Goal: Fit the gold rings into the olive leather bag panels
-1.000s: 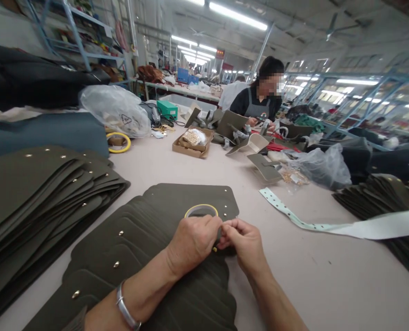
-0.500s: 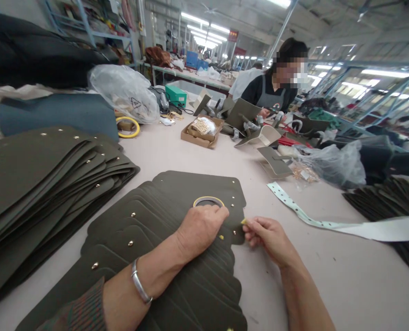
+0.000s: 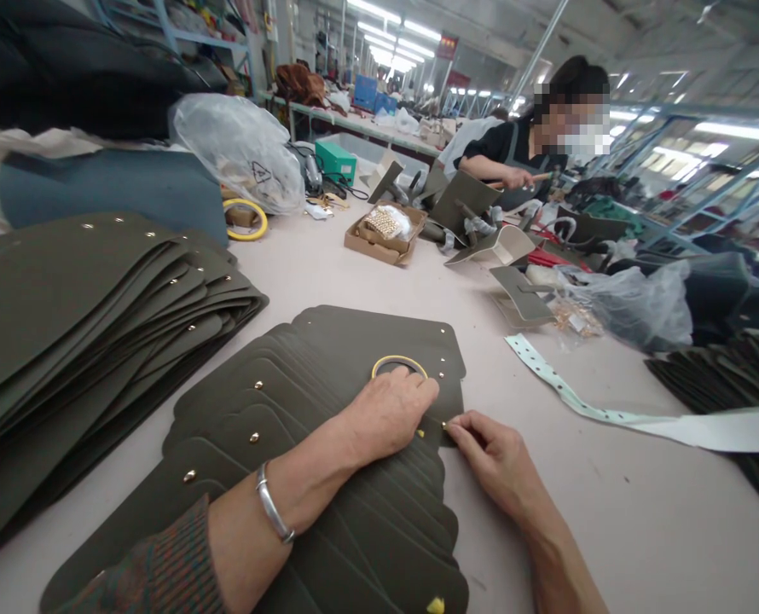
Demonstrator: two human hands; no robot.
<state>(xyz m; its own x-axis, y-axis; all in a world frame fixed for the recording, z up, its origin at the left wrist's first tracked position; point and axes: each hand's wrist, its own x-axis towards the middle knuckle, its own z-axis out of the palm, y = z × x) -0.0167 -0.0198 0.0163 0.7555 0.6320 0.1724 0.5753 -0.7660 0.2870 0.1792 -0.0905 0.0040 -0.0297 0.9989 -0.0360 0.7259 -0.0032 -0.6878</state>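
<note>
Nearest, a yellow scrap (image 3: 436, 605) lies on the front of the fanned panels (image 3: 354, 512), which spread away across the tabletop (image 3: 635, 537), their overlapping edges stepping from near to far. The left hand (image 3: 385, 414), with a bracelet (image 3: 274, 503) on its wrist, lies over them, fingers curled and seemingly closed on the near rim of the tape roll (image 3: 400, 358). The right hand (image 3: 498, 460) is at the panels' right edge, thumb and forefinger drawn nearly together beside a small gold stud (image 3: 444, 425); whether anything is pinched between them is too small to tell. From this hand the panels lie to the left, the stud right at its fingertips, so it is the nearer hand there. The roll lies flat just beyond the left hand, farther off and to the left of the right hand; a second scrap (image 3: 421, 433) sits between the hands. Beyond, at left, is a pile (image 3: 98, 315) of similar panels; at right, a pale strip (image 3: 584, 409); farther, a box (image 3: 379, 247) and a person (image 3: 513, 158) holding a wooden-handled tool.
</note>
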